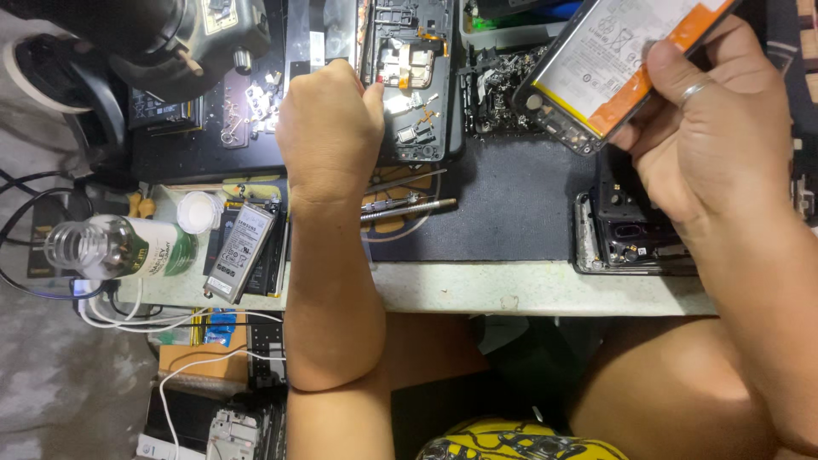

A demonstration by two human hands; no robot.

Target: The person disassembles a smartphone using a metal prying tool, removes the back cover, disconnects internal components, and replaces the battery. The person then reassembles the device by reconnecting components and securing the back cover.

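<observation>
My right hand (711,128), a ring on one finger, grips an opened phone (609,64) with a white battery and orange strip, held tilted above the dark mat (511,213). My left hand (331,128) is closed in a fist, its fingertips pinching something small and red at the edge of an opened phone frame (413,81) lying on the mat. What it pinches is too small to tell.
A loose grey battery (239,251), a white cap (198,211) and a clear bottle (119,247) lie at the left. Tweezers and a metal driver (407,209) rest on the mat. Another dark phone frame (626,234) sits at the right. A microscope head (170,43) hangs at the upper left.
</observation>
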